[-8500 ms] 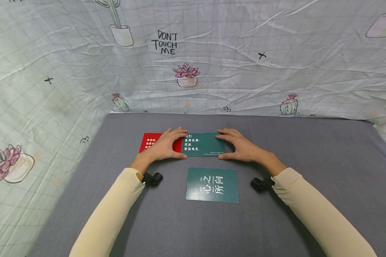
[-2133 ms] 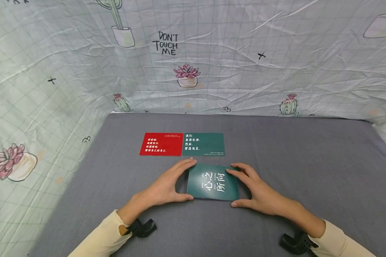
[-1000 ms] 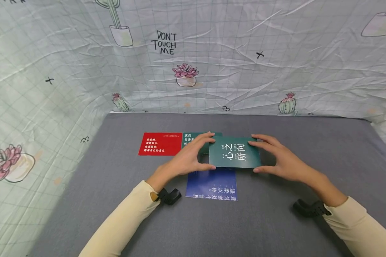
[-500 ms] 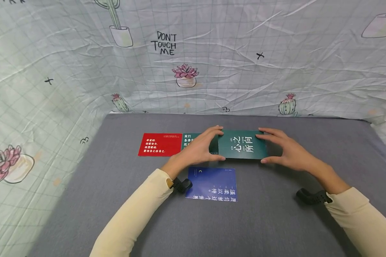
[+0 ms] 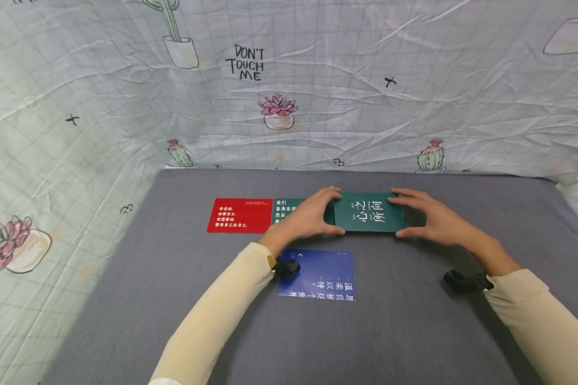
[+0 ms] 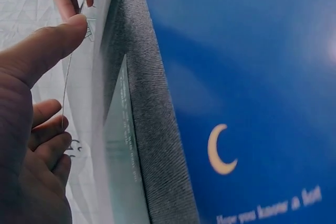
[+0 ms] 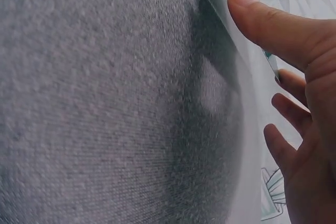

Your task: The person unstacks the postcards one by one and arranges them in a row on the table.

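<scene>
head view: where is the green card (image 5: 370,212), and how is it held?

— clamped at both ends. left hand (image 5: 312,216) and right hand (image 5: 435,217) each pinch it, thumb at the near edge, fingers at the far one. left wrist view shows it edge-on, seemingly just off the table (image 5: 404,342).

— neighbours?

— another green card (image 5: 285,210) just to its left, then a red card (image 5: 241,216). a blue card (image 5: 325,278) lies nearer the body, partly hidden by the black wrist strap (image 5: 289,267).

— best way to set it down, in your judgement?

— hold it level, match its near edge to the lying card's, lower both ends together. aim for edges meeting without overlap. left hand hides much of that seam; cannot tell whether they touch.

— letting go?

— part thumb and fingers evenly, lift straight up. mind the strap over the blue card.
</scene>
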### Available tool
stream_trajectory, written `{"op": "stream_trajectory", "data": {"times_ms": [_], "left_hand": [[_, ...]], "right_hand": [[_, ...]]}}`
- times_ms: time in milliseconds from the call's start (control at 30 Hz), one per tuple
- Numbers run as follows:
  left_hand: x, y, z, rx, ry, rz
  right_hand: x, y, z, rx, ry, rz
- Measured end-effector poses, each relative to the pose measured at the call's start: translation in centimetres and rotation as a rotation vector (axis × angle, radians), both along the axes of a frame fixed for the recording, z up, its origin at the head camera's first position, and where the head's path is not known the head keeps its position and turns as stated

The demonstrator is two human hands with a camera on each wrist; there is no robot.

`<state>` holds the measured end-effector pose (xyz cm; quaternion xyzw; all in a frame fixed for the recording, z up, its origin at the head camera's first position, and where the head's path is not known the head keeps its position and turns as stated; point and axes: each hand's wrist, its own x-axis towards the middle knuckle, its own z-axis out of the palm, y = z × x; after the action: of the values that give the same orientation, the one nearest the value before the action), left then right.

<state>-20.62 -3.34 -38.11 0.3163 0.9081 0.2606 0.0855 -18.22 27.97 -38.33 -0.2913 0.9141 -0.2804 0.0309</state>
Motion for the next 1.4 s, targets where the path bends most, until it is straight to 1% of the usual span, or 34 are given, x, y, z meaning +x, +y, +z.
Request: {"op": "stream_trajectory", "data": {"times_ms": [100, 167, 333, 500, 567, 733, 833, 967, 1133, 1400], "left_hand": [[-0.3, 0.3, -0.1, -0.017, -0.004, -0.002], [-0.4, 0.5, -0.3, -0.025, -0.002, -0.007], [-0.6, 0.8, -0.8, -0.04, -0.004, -0.004], [-0.8, 0.9, -1.0, -0.05, -0.013, 0.002], [-0.9, 0.9, -1.1, -0.056, -0.021, 0.005], [-0.9, 0.8, -1.2, -0.066, -0.048, 0.011], [-0.9, 0.9, -1.2, -0.071, -0.047, 0.011], [-1.0, 1.0, -1.3, -0.082, -0.039, 0.008], [-1.0, 1.0, -1.3, -0.088, -0.054, 0.013], [-1.0, 1.0, -1.3, -0.114, -0.059, 0.016]], "right_hand": [[-0.2, 0.1, -0.1, 0.013, -0.009, -0.009], [-0.3, 0.2, -0.1, 0.017, -0.019, -0.012], [-0.4, 0.3, -0.3, 0.032, -0.048, -0.019], [-0.7, 0.2, -0.5, 0.065, -0.083, -0.031], [-0.9, 0.1, -0.6, 0.078, -0.092, -0.025], [-1.1, -0.1, -0.8, 0.077, -0.097, -0.006], [-1.1, -0.2, -0.8, 0.079, -0.099, 0.0], [-1.1, -0.1, -0.8, 0.091, -0.126, 0.002], [-1.1, 0.0, -0.9, 0.091, -0.163, -0.004], [-1.2, 0.0, -1.0, 0.085, -0.167, -0.007]]}}
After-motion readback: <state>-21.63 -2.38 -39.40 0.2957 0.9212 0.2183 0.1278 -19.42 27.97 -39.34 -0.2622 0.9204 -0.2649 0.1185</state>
